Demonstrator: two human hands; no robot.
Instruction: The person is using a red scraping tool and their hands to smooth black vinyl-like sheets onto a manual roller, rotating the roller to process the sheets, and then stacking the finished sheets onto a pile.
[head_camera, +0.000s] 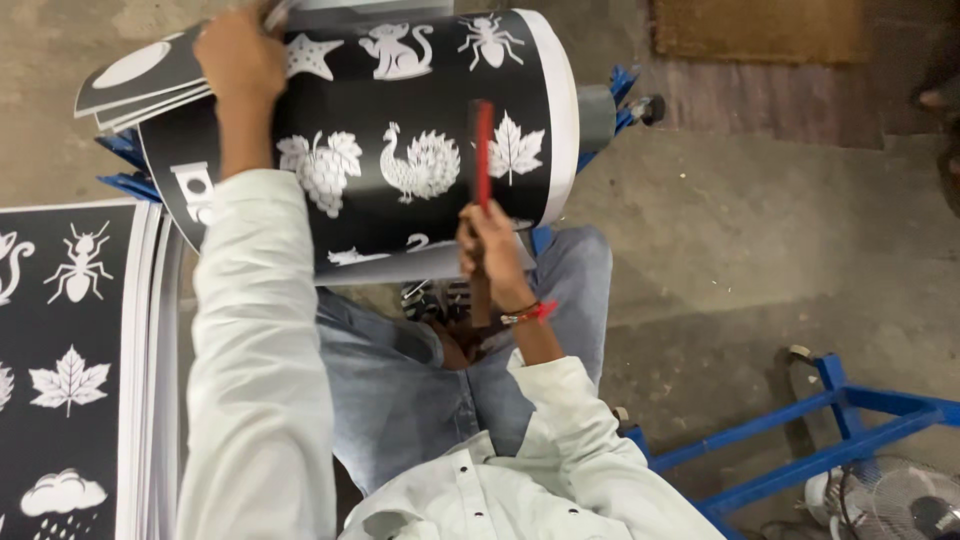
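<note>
the left hand (238, 52) grips the top edge of a curved black printed sheet with white animal and leaf silhouettes (400, 150), just beside a fanned pile of similar sheets (140, 75). the right hand (490, 250), below the sheet, closes around a red flat-bladed tool (483, 150) lying against it. a flat stack of black sheets (70, 370) sits left of the left arm.

The curved black sheet (400, 140) with white animal and leaf figures looks like smooth, faintly glossy printed paper or film, as does the flat stack of sheets (70, 370) beside it. The thin red tool (483, 150) looks like glossy plastic or painted metal; which, I cannot tell. The shirt sleeve (255, 370) is matt white cloth, the trousers (420, 390) faded denim, the frame (820, 430) blue-painted metal, and the floor (740, 240) rough, dusty concrete.
</note>
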